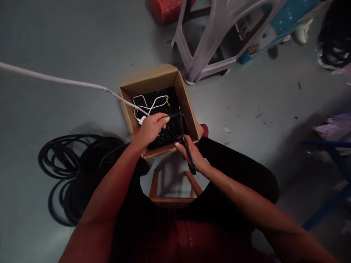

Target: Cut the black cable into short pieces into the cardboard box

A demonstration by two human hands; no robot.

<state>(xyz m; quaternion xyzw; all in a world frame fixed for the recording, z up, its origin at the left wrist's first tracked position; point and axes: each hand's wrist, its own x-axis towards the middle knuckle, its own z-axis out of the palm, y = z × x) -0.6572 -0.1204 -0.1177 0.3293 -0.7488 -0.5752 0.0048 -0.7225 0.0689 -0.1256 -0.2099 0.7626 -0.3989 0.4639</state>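
Two bare hands worked over one cardboard box (189, 104), which stood open below the fingers on the grey floor (82, 36). The left hand (150, 128) came in palm down, its fingers and thumb pinched on one short, ridged black piece (175, 115) that pointed right from the fingertips. The right hand (192, 149), lower and to the right, was turned partly upward, its fingers loosely curled about one curved black strip (181, 126); this rose past the ridged piece and hung below the hand, though whether the two touched could not be told. Both forearms reached forward, angled inward over two black-clad legs (233, 168). Beneath the fingers lay small black pieces (167, 133), too many to count. Just beside the left fingers were one white plug (142, 120) and, beyond it, one pale-edged flat object (140, 102); one thick white cable (82, 84) ran in over the box's left rim. The near rim passed just below the right fingers; the far and right walls stood a little beyond the left ones. One grey plastic stool (208, 40) stood close off the far right corner, black coiled tubing (82, 171) left of the left forearm, with open floor farther left and right.
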